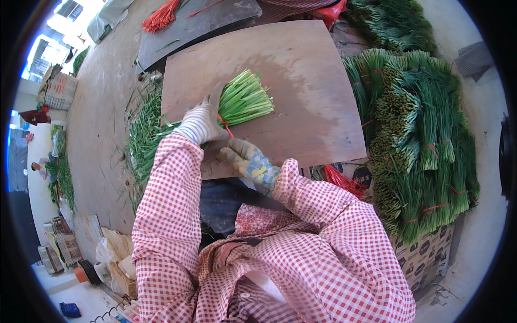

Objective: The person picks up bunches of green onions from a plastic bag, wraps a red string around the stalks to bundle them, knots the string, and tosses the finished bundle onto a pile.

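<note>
A bunch of garlic chives lies on the brown board, its pale green stem ends pointing right. My left hand, in a white striped glove, is closed around the bunch at its left part. A thin red tie runs across the bunch beside that hand. The tie's near end is pinched by my right hand, gloved in blue and yellow floral cloth, just below the bunch. How far the tie goes around is hidden beneath the stems.
Tied bundles of green chives are stacked high on the right. Loose greens lie on the floor left of the board. Red ties hang by the board's near right corner, and another red bunch lies at the far left. A person is far off left.
</note>
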{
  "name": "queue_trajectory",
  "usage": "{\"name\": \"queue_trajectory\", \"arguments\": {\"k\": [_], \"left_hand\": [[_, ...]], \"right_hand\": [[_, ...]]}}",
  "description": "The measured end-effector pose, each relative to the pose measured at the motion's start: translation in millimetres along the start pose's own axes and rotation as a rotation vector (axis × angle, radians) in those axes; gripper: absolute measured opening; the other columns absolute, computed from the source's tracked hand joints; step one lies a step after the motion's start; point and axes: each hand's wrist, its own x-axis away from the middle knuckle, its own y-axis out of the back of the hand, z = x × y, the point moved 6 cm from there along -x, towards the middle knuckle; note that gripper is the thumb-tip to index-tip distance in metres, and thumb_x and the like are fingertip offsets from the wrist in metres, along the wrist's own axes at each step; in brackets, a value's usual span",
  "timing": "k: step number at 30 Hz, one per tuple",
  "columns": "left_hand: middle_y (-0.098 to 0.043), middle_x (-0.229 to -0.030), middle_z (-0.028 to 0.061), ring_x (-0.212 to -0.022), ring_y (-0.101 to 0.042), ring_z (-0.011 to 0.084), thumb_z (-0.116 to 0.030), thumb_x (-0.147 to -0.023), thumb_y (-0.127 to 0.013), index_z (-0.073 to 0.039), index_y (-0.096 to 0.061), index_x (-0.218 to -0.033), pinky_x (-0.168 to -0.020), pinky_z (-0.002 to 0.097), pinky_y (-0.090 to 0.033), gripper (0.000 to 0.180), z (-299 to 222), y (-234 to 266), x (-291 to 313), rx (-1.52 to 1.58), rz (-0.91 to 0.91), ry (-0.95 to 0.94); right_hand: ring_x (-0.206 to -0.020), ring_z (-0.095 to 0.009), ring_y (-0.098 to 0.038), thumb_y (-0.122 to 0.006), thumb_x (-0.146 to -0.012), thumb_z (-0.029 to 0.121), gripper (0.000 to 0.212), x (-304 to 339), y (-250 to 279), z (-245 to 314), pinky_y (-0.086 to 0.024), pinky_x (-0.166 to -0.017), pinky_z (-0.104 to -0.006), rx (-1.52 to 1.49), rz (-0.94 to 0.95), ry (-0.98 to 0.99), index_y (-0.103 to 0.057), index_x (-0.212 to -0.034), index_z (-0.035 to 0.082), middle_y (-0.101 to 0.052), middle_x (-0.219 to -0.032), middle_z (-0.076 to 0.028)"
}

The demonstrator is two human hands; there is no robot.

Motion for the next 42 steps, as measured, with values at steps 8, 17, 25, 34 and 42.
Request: {"name": "queue_trajectory", "arguments": {"k": [8, 17, 25, 34, 42], "left_hand": [[-0.033, -0.146, 0.0211, -0.123, -0.049, 0.0364, -0.043, -0.054, -0.084, -0.009, -0.022, -0.146, -0.100, 0.0408, -0.043, 0.116, -44, -8, -23, -0.160, -0.105, 0.070], [-0.055, -0.121, 0.0208, -0.110, -0.057, 0.0359, -0.036, -0.060, -0.080, -0.013, -0.032, -0.137, -0.091, 0.0444, -0.048, 0.094, -44, -9, -10, -0.132, -0.111, 0.017], [-0.057, -0.117, 0.0212, -0.105, -0.059, 0.0360, -0.039, -0.058, -0.080, -0.013, -0.037, -0.134, -0.089, 0.0433, -0.049, 0.091, -40, -10, -14, -0.102, -0.157, -0.043], [-0.060, -0.108, 0.0186, -0.099, -0.061, 0.0338, -0.036, -0.062, -0.081, -0.007, -0.048, -0.125, -0.085, 0.0421, -0.050, 0.077, 28, 18, 53, -0.048, -0.445, -0.210], [-0.059, -0.112, 0.0178, -0.098, -0.060, 0.0358, -0.028, -0.056, -0.085, -0.007, -0.050, -0.124, -0.083, 0.0424, -0.051, 0.079, 108, 54, 211, -0.056, -0.965, -0.302]], "right_hand": [[-0.092, -0.036, -0.060, -0.059, -0.090, 0.025, 0.028, 36, -22, 36, -0.048, -0.085, -0.0420, 0.560, 0.343, 0.286, -0.063, -0.110, 0.006, -0.064, -0.098, -0.018], [-0.083, -0.012, -0.059, -0.064, -0.090, 0.023, 0.029, -35, 147, 96, -0.050, -0.073, -0.0264, 0.235, -0.303, 0.077, -0.062, -0.109, 0.002, -0.066, -0.090, -0.007], [-0.076, -0.014, -0.063, -0.063, -0.088, 0.016, 0.016, -85, 138, 71, -0.051, -0.070, -0.0290, 0.288, -0.211, -0.076, -0.066, -0.098, 0.004, -0.067, -0.083, -0.009], [-0.093, -0.029, -0.064, -0.053, -0.087, 0.024, 0.023, -104, 213, 104, -0.049, -0.084, -0.0380, 1.142, -0.459, 0.109, -0.064, -0.097, 0.007, -0.068, -0.092, -0.013], [-0.121, -0.033, -0.049, -0.044, -0.093, 0.045, 0.054, -159, -27, 17, -0.038, -0.102, -0.0423, 1.482, 0.306, -0.179, -0.051, -0.128, 0.005, -0.048, -0.135, -0.021]]}}
